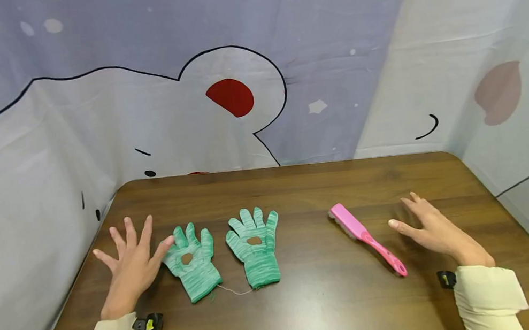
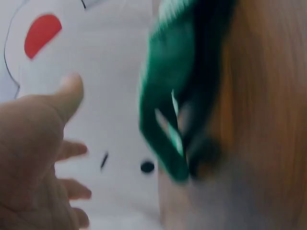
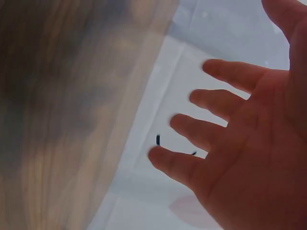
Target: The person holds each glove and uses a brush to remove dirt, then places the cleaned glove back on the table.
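Two green knitted gloves lie side by side on the table, each with a brown oval patch at its palm. My left hand point(image 1: 132, 267), fingers spread, is beside the left glove point(image 1: 195, 269); its thumb overlaps that glove's edge in the head view, and the left wrist view shows a gap between them. The right glove point(image 1: 261, 265) lies farther in, and a thin pale string point(image 1: 234, 292) runs between the two cuffs. A pink brush point(image 1: 368, 237) with pale bristles rests at an angle to the right. Right of its handle, my right hand point(image 1: 438, 230) holds nothing, fingers extended.
The brown wooden table point(image 1: 318, 310) has rounded far corners. A printed cloth point(image 1: 318, 30) hangs behind it and along both sides. Each wrist wears a small black device, the left one point(image 1: 149, 323) and the right one point(image 1: 446, 279).
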A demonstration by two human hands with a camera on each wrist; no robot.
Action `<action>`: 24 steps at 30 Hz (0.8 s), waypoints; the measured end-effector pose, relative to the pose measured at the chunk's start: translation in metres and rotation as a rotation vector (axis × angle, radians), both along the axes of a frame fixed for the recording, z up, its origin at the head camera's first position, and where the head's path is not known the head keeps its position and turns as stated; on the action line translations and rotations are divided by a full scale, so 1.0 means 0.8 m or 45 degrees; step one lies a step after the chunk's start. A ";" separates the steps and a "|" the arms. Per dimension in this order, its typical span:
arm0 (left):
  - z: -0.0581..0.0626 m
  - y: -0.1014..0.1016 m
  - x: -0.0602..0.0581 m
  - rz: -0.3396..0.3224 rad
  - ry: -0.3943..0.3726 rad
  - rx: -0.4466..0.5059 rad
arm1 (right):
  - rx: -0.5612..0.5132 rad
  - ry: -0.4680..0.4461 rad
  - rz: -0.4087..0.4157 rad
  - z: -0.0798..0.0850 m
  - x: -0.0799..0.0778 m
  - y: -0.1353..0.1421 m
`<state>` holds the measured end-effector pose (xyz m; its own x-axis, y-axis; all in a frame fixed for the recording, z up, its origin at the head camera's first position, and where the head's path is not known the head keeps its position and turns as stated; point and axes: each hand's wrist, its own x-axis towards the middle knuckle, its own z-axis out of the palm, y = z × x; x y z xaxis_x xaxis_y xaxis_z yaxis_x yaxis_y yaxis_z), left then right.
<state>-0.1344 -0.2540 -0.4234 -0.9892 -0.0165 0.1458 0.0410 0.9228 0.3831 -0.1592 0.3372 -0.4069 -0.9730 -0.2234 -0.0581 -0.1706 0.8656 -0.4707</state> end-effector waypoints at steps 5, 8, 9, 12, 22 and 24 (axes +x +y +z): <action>0.006 0.054 0.000 0.019 0.028 0.061 | 0.015 -0.019 0.060 -0.005 0.000 -0.022; 0.009 0.091 0.003 0.051 -0.052 0.139 | 0.010 -0.009 0.104 -0.008 -0.001 -0.039; 0.010 0.101 0.005 0.063 -0.092 0.166 | 0.004 -0.010 0.117 -0.009 -0.001 -0.045; 0.009 0.124 0.007 0.106 -0.211 0.225 | -0.005 -0.014 0.131 -0.009 0.001 -0.057; -0.012 0.162 0.009 0.032 -0.166 0.235 | -0.069 0.053 0.151 -0.021 -0.003 -0.082; -0.015 0.171 0.005 0.050 -0.182 0.221 | -0.070 0.061 0.157 -0.022 -0.005 -0.089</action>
